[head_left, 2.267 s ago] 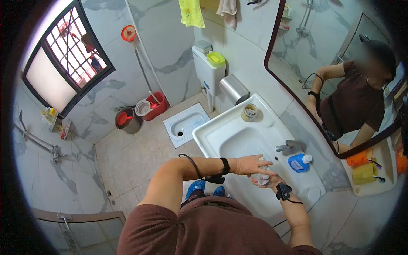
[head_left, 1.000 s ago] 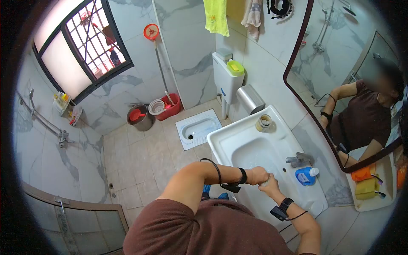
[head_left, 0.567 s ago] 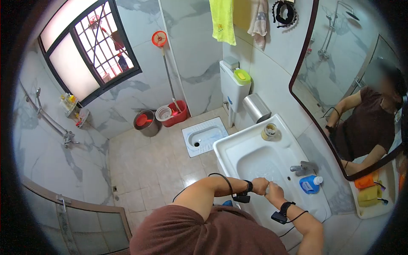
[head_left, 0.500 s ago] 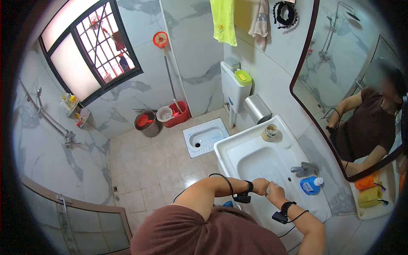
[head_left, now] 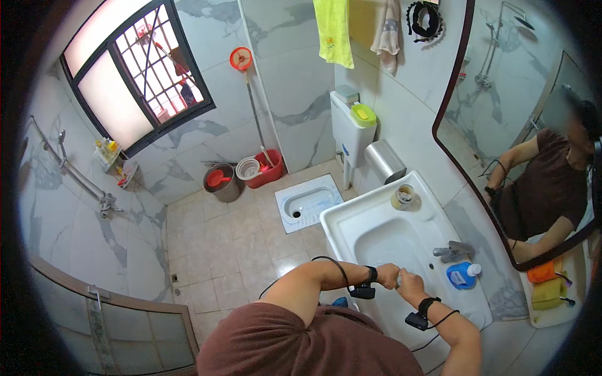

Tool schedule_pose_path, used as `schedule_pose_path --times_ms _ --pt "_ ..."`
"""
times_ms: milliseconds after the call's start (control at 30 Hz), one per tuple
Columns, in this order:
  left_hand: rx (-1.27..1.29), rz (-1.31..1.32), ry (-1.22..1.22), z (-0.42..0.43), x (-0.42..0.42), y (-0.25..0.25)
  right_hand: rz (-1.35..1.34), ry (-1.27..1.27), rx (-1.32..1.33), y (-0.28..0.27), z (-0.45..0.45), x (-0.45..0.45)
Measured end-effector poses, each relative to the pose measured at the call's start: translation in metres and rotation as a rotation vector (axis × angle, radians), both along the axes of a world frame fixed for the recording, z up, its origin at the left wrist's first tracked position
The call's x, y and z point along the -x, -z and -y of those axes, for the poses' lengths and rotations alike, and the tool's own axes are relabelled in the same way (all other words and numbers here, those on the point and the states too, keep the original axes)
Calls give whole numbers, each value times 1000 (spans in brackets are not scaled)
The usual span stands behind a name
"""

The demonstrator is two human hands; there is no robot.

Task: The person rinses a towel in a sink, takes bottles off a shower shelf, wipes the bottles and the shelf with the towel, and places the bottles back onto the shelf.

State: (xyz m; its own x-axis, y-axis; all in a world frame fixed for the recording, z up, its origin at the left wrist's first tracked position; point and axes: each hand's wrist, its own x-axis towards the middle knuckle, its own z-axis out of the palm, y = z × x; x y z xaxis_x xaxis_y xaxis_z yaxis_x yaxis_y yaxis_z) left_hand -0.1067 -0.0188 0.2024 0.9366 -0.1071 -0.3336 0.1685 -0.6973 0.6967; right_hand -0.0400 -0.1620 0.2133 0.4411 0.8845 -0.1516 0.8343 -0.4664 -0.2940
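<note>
Both fists meet over the near part of the white washbasin (head_left: pixel 342 233). My left hand (head_left: pixel 387 276) is closed, its knuckles close to my right hand (head_left: pixel 412 289), which is closed too. A sliver of something pale shows between them, too small and covered to name. Each wrist wears a dark band with a small black device. To the right of my hands are a grey tap (head_left: pixel 453 251) and a blue bottle with a white cap (head_left: pixel 462 276). A glass jar (head_left: pixel 403 197) stands on the basin's far corner.
A squat toilet (head_left: pixel 309 203) lies in the floor beyond the basin. Farther back are a grey bucket (head_left: pixel 222 188), a red tub (head_left: pixel 266 175) and a mop with a red disc (head_left: pixel 241 59). A mirror (head_left: pixel 520 113) hangs at right, above a tray (head_left: pixel 567 313) with cloths.
The whole view has shifted slightly to the right. My hands stay together over the basin, with only a slight change in how the fists sit.
</note>
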Motion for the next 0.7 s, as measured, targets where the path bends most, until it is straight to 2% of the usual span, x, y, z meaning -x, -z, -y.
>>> schedule_pose_path --times_ms 233,333,633,700 --pt "-24 28 10 1 -2 -3 10 -16 -7 -2 2 0" --pt "-89 -54 28 1 -4 -1 24 -9 1 5 2 0" --pt "-63 -47 31 1 -3 7 17 -10 8 -4 0 3" --pt "-41 -61 32 2 -6 25 16 -7 2 3 2 3"
